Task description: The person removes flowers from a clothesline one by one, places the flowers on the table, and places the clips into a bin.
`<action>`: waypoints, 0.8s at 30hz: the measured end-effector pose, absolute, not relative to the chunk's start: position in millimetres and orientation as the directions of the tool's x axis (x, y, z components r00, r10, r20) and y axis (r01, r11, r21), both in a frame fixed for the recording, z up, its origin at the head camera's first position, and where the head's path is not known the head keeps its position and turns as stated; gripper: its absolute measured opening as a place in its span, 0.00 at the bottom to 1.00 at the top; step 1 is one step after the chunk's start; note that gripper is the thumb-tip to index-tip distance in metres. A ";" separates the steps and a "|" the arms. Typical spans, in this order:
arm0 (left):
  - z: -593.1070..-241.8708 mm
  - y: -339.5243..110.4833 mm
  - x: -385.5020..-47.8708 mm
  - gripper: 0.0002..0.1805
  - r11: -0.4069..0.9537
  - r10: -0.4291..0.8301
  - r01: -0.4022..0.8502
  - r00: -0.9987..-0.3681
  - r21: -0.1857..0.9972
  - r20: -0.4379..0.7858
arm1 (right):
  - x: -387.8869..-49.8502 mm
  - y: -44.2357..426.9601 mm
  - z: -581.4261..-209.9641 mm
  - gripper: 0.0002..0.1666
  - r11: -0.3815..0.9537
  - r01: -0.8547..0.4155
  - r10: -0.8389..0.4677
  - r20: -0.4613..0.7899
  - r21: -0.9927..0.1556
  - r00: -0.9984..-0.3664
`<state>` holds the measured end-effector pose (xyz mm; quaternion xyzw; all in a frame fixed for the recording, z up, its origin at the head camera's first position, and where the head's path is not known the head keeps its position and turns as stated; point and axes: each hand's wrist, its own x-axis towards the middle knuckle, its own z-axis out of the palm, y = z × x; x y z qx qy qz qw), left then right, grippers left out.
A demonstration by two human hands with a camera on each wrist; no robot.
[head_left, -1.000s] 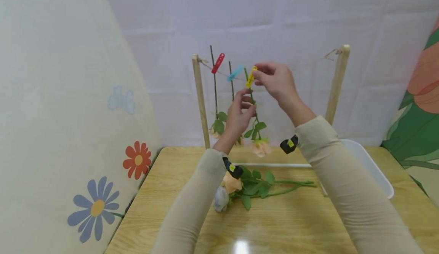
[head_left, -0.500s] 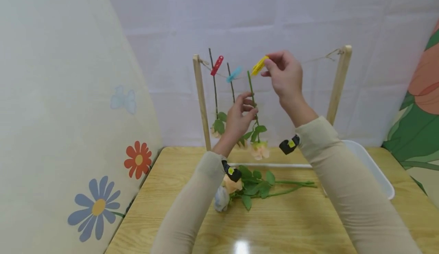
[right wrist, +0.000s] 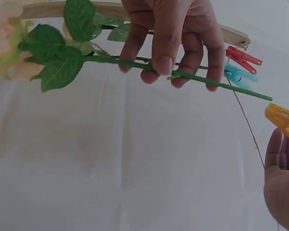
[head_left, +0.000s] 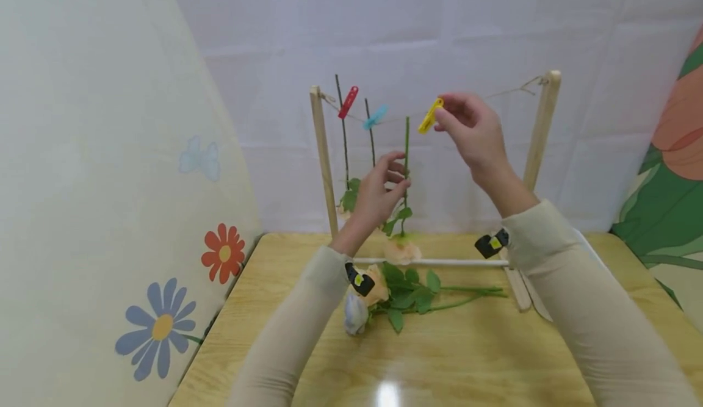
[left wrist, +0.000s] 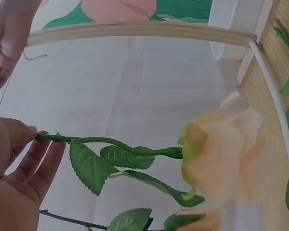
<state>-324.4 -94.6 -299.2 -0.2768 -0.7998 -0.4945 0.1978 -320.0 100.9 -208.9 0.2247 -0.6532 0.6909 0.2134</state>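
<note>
My left hand (head_left: 381,184) pinches the green stem (left wrist: 111,141) of a peach artificial rose (left wrist: 221,154), whose bloom points down and stem end up. To its right, my right hand (head_left: 475,129) pinches a yellow clothespin (head_left: 431,116) near the string, apart from the stem; the right wrist view shows the yellow clothespin (right wrist: 282,118) just beyond the stem's tip. On the string (right wrist: 248,122), a red clothespin (head_left: 348,102) and a light blue clothespin (head_left: 376,118) each hold a dark-stemmed flower upside down. The left hand partly hides the flower under the blue one.
Wooden posts (head_left: 540,132) carry the string at both sides, with a white bar (head_left: 456,263) low between them. On the table (head_left: 439,358) lie a peach rose (head_left: 375,288), a pale blue rose (head_left: 356,314) and green stems. A white tray (left wrist: 224,29) stands beyond the right post.
The yellow clothespin has come off the green stem and moved right with my right hand. My left hand has lowered the rose slightly, and its stem now stands more upright.
</note>
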 end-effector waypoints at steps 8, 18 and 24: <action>-295.0 -100.7 -316.0 0.26 0.414 0.317 0.667 -0.744 0.620 0.589 | -311.8 127.2 -230.6 0.15 -0.073 -0.571 -0.074 0.575 -0.818 -0.814; -298.1 -100.6 -307.2 0.29 0.514 0.472 0.708 -0.704 0.484 0.531 | -303.9 164.6 -257.5 0.17 0.035 -0.547 -0.146 0.537 -0.837 -0.831; -299.5 -99.6 -301.4 0.28 0.559 0.535 0.719 -0.693 0.413 0.483 | -299.3 185.5 -272.0 0.21 0.202 -0.507 -0.135 0.489 -0.838 -0.862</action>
